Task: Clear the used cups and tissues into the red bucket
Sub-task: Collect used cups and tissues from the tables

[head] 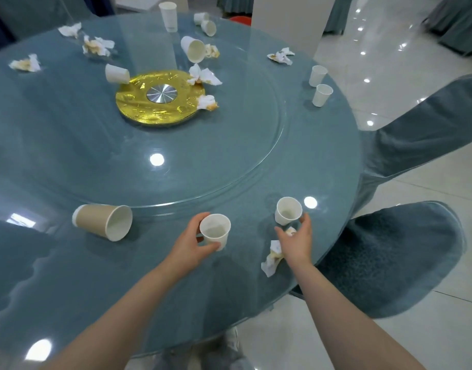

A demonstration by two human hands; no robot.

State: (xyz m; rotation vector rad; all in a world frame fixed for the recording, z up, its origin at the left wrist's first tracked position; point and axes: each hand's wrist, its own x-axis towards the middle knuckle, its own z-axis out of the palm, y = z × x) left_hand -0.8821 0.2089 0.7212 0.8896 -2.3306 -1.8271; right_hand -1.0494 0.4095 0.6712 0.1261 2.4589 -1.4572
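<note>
Left hand [190, 240] gripping smooth white paper cup [215, 231], right hand [296, 236] spread wide beside second cup [287, 210], crumpled tissue [271, 259], glossy round glass table [96, 276]

Bright ceiling lights glare off the glass table [176, 166]; wide-angle distortion bends the edges.

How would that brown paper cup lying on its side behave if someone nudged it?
The brown paper cup lies on its side on smooth glass, so it would probably roll, curving because it tapers. It looks empty and thin-walled, so likely light and easy to crush.
</note>
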